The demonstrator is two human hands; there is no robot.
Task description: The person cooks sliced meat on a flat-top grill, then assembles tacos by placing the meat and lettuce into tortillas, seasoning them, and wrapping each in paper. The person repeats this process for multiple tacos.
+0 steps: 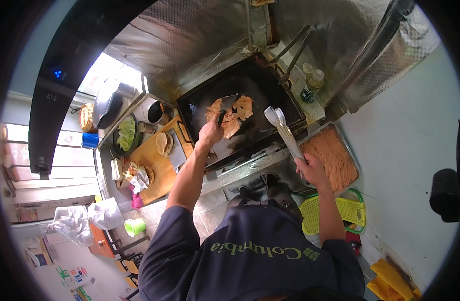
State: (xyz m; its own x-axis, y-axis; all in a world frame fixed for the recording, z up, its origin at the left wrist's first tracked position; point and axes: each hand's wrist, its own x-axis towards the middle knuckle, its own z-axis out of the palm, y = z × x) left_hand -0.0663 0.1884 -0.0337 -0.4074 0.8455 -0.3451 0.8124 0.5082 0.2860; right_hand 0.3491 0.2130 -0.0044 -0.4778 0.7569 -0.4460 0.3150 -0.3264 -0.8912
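Note:
My left hand (211,131) is closed around the dark handle of a spatula (223,116), whose blade lies among several browned meat pieces (236,113) on the black griddle (262,85). In my right hand (312,169) I hold metal tongs (281,126) by the handle end. Their tips point up over the griddle's right part, apart from the meat. A metal tray of raw orange marinated meat (335,155) sits just right of that hand.
A second pair of tongs (292,50) and a bottle (313,82) lie behind the griddle by the foil-lined wall (190,40). On the left are a wooden board (157,173) with flatbread (164,143), a lettuce bowl (125,133) and a pot (157,111). A yellow-green basket (340,210) lies below.

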